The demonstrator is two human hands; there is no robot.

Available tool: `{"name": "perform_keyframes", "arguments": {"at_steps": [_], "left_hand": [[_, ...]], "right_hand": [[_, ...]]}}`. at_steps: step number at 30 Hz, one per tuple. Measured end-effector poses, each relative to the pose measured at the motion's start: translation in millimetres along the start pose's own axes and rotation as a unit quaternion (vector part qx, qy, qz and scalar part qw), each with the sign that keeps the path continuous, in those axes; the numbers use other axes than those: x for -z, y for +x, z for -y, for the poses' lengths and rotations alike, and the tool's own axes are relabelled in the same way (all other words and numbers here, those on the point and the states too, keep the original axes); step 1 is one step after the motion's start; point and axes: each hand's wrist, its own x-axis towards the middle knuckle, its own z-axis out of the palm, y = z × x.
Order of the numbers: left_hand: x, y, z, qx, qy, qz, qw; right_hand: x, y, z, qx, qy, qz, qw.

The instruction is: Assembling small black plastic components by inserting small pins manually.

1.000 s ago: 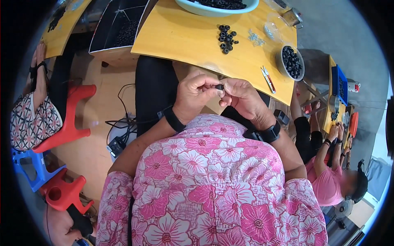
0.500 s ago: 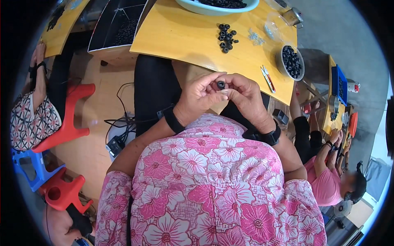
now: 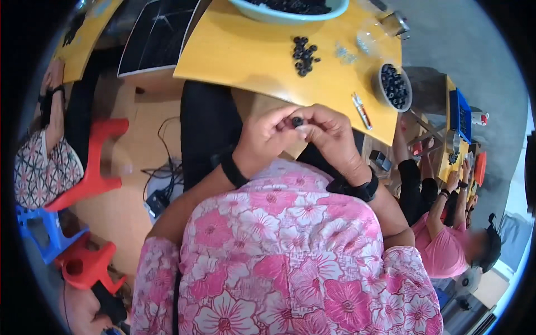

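A small round black part (image 3: 297, 121) is pinched between my two hands, just off the table's front edge and above my lap. Thumb and fingers of my left hand (image 3: 262, 138) close on it from one side. My right hand (image 3: 335, 139) grips it from the other, its thumb and forefinger curled close to it. Fingers cover most of the part. Beyond them on the yellow table (image 3: 234, 56) lies a loose pile of similar black ring-shaped parts (image 3: 304, 58). A pair of thread snips (image 3: 362, 110) with red handles lies to the right.
A tub (image 3: 378, 92) of black parts stands near the right edge, with clear bits (image 3: 345, 54) and a metal cup (image 3: 395, 23) farther back. A light blue basin (image 3: 279, 18) sits at the far edge. Red stools (image 3: 97, 162) and seated people are at both sides.
The black part has tilted in my fingers; its open end faced up before and now shows less. Both hands have shifted slightly, and the whole view has moved a little.
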Motion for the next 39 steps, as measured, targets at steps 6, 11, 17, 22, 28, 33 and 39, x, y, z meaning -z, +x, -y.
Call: {"name": "perform_keyframes", "arguments": {"at_steps": [6, 11, 17, 22, 28, 33, 39], "left_hand": [[5.3, -18.2, 7.6, 0.109, -0.08, -0.04, 0.99], [4.9, -10.2, 3.3, 0.103, -0.001, -0.026, 0.994], [3.6, -4.7, 10.0, 0.133, 0.008, -0.026, 0.991], [4.0, -2.2, 9.0, 0.145, 0.036, -0.011, 0.989], [1.3, 1.7, 13.9, 0.151, 0.008, -0.007, 0.989], [-0.2, 3.5, 13.2, 0.172, -0.003, 0.001, 0.985], [3.1, 3.4, 15.2, 0.167, 0.005, 0.011, 0.986]], "right_hand": [[32.9, 12.3, 3.6, 0.009, 0.08, -0.102, 0.992], [130.0, 18.2, -23.4, 0.043, -0.209, -0.327, 0.921], [207.0, 26.0, -27.7, -0.041, -0.307, -0.413, 0.856], [221.4, 34.3, -33.3, -0.047, -0.389, -0.418, 0.82], [163.4, 38.5, -25.9, 0.056, -0.292, -0.376, 0.878], [101.9, 62.2, -47.5, 0.088, -0.279, -0.257, 0.921], [70.6, 100.4, -43.9, 0.077, -0.291, -0.186, 0.935]]}}
